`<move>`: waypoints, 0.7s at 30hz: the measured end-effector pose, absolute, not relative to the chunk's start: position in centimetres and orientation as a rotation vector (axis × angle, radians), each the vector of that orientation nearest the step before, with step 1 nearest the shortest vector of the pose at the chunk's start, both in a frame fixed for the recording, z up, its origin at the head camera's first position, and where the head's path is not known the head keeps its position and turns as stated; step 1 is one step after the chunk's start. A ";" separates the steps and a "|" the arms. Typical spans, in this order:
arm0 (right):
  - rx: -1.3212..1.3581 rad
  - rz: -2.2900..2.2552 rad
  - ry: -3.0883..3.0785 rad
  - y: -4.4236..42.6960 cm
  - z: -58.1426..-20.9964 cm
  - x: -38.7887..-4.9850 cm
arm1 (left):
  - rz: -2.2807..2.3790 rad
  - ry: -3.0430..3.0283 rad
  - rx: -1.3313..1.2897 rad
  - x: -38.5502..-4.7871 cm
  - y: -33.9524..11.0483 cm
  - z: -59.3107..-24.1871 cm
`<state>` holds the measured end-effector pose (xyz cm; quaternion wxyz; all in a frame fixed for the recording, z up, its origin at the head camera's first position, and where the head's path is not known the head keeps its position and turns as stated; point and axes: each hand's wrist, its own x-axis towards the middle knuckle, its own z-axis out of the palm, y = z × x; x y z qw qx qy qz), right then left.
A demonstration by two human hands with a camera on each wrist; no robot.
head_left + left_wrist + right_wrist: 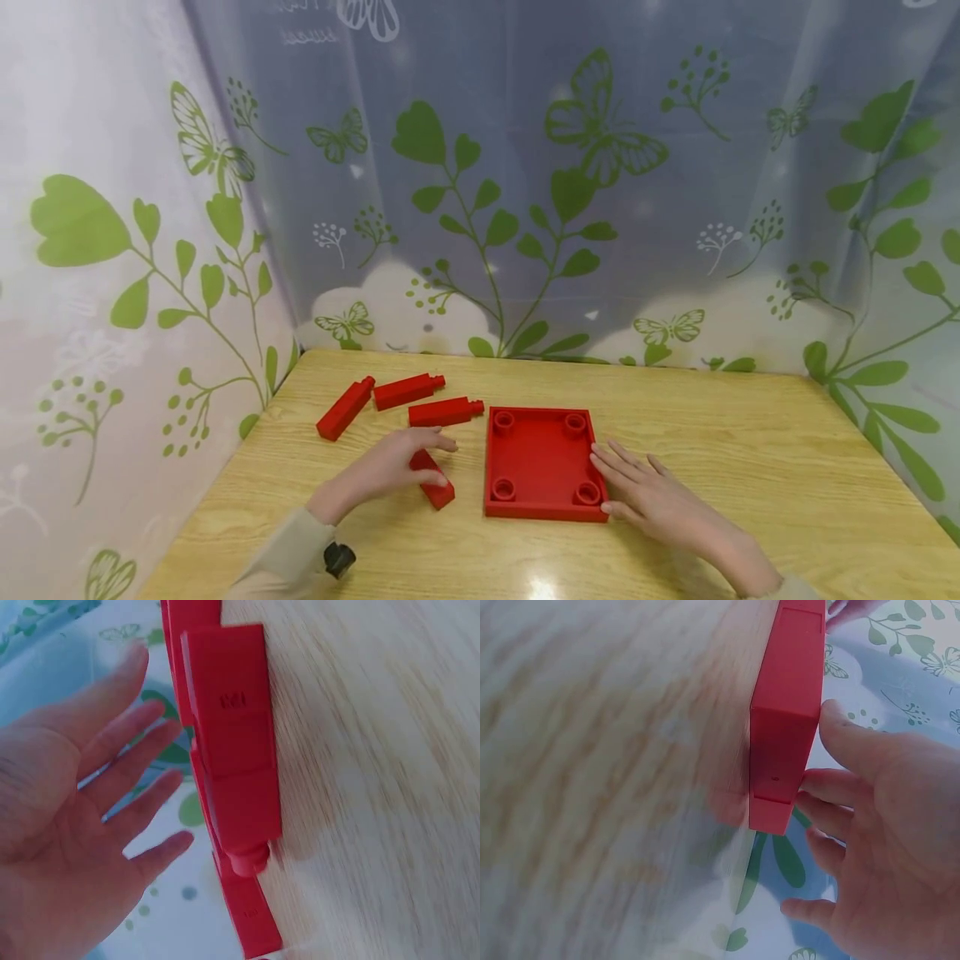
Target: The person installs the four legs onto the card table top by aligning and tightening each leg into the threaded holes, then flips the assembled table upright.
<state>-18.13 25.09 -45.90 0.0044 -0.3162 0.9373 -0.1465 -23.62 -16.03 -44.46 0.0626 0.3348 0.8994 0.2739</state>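
Observation:
A square red tray-like piece (540, 458) with a round socket in each corner lies on the table. My right hand (660, 504) touches its right side with fingers extended; the right wrist view shows thumb and fingertips against the red edge (787, 712). Over a red bar (442, 493) left of the tray is my left hand (382, 468), its fingers spread. In the left wrist view the hand (90, 787) stands beside the red bar (236, 742), fingers apart and not closed round it. Whether the thumb touches the bar, I cannot tell.
Several more red bars with knobbed ends lie behind my left hand: one at the left (346, 408), one at the back (408, 391) and one nearer the tray (446, 411). A patterned curtain (525, 208) stands behind and beside the wooden table (735, 433).

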 end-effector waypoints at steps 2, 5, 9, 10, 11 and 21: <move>-0.992 -0.455 2.941 25.1 -46.0 -18.1 | 0.801 2.697 1.043 -23.7 -16.5 -44.5; -0.997 -0.453 2.945 25.1 -46.0 -18.1 | 0.748 2.672 1.086 -23.8 -16.9 -44.6; -1.006 -0.457 2.947 25.1 -46.0 -18.1 | 0.680 2.639 1.136 -23.9 -17.1 -44.7; -1.006 -0.459 2.948 25.1 -46.0 -18.1 | 0.655 2.637 1.161 -23.9 -17.1 -44.7; -1.006 -0.459 2.949 25.1 -46.0 -18.1 | 0.635 2.637 1.173 -23.9 -17.1 -44.7; -0.990 -0.467 2.937 25.0 -45.9 -18.1 | 0.592 2.741 1.214 -24.4 -16.9 -45.2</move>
